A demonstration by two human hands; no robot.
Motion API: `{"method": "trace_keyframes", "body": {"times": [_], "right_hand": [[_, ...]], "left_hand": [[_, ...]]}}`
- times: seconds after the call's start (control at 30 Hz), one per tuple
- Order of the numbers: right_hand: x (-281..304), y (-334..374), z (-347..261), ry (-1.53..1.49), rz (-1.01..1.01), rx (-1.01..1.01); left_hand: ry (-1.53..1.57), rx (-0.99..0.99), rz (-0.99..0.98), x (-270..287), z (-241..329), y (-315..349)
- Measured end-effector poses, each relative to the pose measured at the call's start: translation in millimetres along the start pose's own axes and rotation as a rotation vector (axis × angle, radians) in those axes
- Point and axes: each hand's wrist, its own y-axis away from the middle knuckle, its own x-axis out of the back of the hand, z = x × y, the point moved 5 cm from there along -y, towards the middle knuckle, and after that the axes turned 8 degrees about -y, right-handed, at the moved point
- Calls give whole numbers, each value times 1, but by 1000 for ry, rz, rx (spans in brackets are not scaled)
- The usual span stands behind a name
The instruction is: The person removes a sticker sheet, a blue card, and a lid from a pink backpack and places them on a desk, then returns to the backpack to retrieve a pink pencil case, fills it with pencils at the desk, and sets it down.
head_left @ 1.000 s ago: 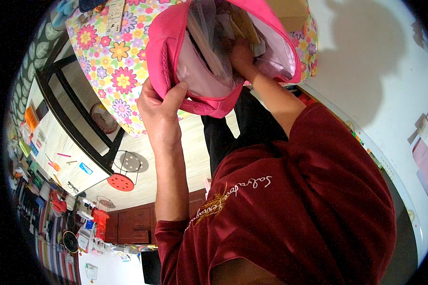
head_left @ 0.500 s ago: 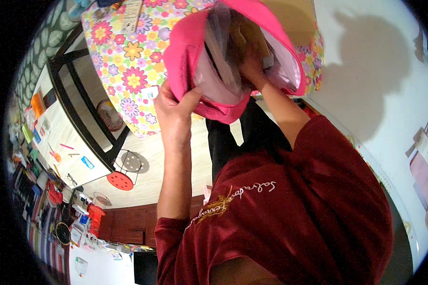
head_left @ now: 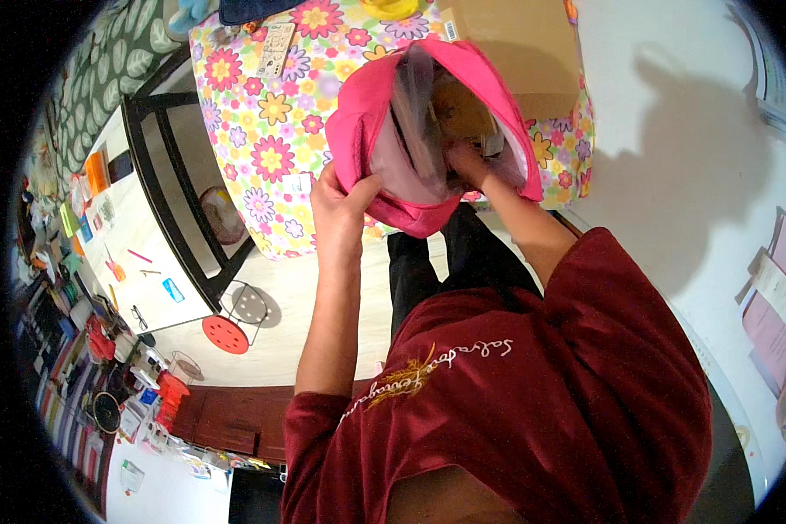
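Pink bag [head_left: 351, 131] in left hand [head_left: 341, 205], right hand [head_left: 470, 166] inside, grip unclear, cardboard [head_left: 520, 52] and flowered cloth [head_left: 273, 159] behind.

White wall [head_left: 616, 79], pale floor [head_left: 299, 301], probably a wooden cabinet [head_left: 223, 421].

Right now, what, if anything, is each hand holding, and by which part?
Left hand: the open pink fabric bag, by its near left rim. Right hand: inside it; hold cannot be told.

Right hand [head_left: 470, 168]: fingers mostly hidden inside pink bag [head_left: 352, 131] | contents [head_left: 459, 112] — shadowed, unclear | dark-blue item [head_left: 258, 10] — cut by top edge
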Motion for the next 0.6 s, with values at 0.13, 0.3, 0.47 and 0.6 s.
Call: {"method": "trace_keyframes", "body": {"times": [0.13, 0.3, 0.47, 0.6], "right_hand": [[-32, -60, 82, -740, 84, -158], [-38, -71, 37, -721, 100, -209], [-14, -69, -13, -946, 83, -197], [-5, -72, -34, -946, 69, -281]], "left_hand": [[23, -11, -2, -6, -1, -6], [34, -2, 41, 0, -9, -10], [79, 16, 23, -3, -3, -8], [55, 30, 41, -2, -4, -8]]}}
